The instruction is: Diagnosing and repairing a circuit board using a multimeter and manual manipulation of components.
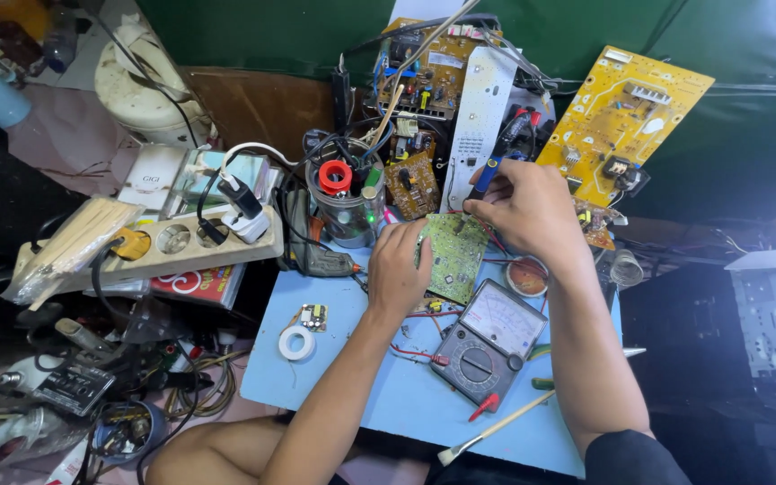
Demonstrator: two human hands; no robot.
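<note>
Green, speckled with solder points, the small rectangular circuit board (454,254) sits tilted above the pale blue desk (352,377), gripped along its near edge by the left hand (397,269). The right hand (524,208) pinches a blue-handled tool (485,178) (its tip meets the board's top edge). Just beside it lies a grey analogue multimeter (489,341), with a white tape roll (296,342) further left.

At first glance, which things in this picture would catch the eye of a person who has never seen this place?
In the middle, the left hand and right hand hold a green circuit board above a light blue work surface. Just below it lies an analog multimeter with a round dial. A large yellow circuit board leans at the upper right, and a wooden power strip sits on the left.
</note>
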